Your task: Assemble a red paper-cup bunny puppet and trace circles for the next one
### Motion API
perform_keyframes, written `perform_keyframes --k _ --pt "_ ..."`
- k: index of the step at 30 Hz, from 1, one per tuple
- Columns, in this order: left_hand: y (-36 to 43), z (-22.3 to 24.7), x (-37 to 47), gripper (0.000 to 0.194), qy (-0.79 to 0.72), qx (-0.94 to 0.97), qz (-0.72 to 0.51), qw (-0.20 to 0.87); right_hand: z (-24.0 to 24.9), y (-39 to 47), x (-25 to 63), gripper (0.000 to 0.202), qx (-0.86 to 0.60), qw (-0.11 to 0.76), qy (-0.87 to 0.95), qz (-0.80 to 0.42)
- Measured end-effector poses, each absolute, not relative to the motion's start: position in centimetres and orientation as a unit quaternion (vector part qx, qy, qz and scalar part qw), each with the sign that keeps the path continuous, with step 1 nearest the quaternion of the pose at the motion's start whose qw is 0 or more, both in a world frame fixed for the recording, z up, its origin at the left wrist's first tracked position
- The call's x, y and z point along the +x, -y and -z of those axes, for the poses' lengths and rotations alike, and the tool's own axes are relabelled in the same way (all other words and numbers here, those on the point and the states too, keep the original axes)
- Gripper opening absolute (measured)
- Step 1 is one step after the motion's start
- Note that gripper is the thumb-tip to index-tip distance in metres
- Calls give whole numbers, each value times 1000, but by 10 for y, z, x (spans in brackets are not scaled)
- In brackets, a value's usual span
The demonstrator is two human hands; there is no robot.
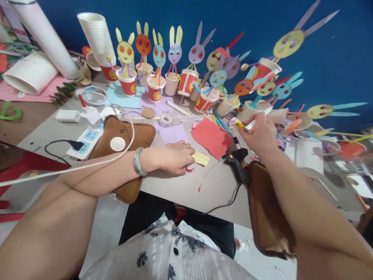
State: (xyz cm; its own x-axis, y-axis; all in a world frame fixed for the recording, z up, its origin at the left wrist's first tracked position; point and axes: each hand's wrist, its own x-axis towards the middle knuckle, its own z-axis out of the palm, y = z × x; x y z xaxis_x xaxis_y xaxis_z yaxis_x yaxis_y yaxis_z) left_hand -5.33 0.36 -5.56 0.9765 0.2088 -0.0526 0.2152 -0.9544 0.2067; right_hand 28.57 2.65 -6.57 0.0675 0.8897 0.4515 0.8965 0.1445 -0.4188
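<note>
My left hand rests low on the table with bent fingers, its fingertips on the left end of a small yellow paper piece. Red scraps lie by the fingertips. Farther right, my right hand is closed at the foot of the cup row. A white piece shows at its fingers; what it is, I cannot tell. Just left of these fingers is a small white-and-yellow pen-like item. A red paper sheet and a purple paper sheet lie between the hands.
Paper cups with rabbit-faced figures line the blue wall. A black glue gun lies near my right forearm, its cord running off the front edge. Brown cushions lie under both arms. A power strip and white cable are at left.
</note>
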Motion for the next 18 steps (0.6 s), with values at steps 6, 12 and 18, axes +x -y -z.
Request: perform_keyframes --k 6,12,18 --pt "-10 56 -57 22 -117 979 35 163 59 33 208 55 -575 490 577 -311" --pt "-20 66 -59 37 -118 970 12 210 92 59 164 50 -573 495 571 -317" --pt "-26 75 -59 25 -133 962 -10 239 120 53 175 52 -565 475 592 -325"
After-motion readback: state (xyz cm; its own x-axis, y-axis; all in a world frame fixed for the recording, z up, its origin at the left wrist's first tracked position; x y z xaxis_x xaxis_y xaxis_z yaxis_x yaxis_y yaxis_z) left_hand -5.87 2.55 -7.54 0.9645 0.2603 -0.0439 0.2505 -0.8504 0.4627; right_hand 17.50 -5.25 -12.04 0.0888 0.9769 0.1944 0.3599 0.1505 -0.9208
